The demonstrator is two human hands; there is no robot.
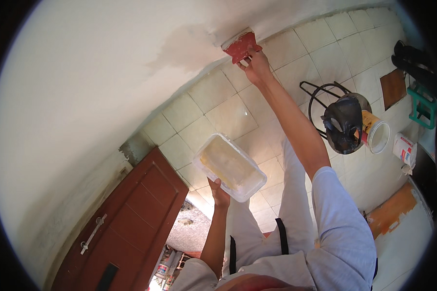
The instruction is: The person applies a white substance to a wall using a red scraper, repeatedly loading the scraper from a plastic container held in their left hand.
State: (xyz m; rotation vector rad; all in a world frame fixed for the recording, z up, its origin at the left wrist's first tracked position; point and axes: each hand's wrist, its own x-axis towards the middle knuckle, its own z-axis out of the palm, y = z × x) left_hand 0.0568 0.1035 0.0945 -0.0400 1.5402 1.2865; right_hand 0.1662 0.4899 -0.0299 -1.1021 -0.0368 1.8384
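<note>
My right hand [255, 65] reaches far forward and grips a red putty knife [239, 47]. The wide blade edge lies against the white wall [107, 63], beside a darker, damp-looking patch [184, 46]. Closer to my body, my left hand [220, 194] holds a white rectangular plastic tub [260, 184] by its near left edge. Inside the tub is a pale, yellowish layer, with smears along the sides. The fingers under the tub are hidden; the thumb shows at its rim.
A reddish-brown door [131, 208] stands at the lower left. To the right, a round stool [347, 145] carries a black plastic bag [342, 121] and a white-and-yellow bucket [378, 136]. Beyond are a white packet [404, 149], a green plastic stool [422, 107] and a brown board [393, 88] on the tiled floor [228, 114].
</note>
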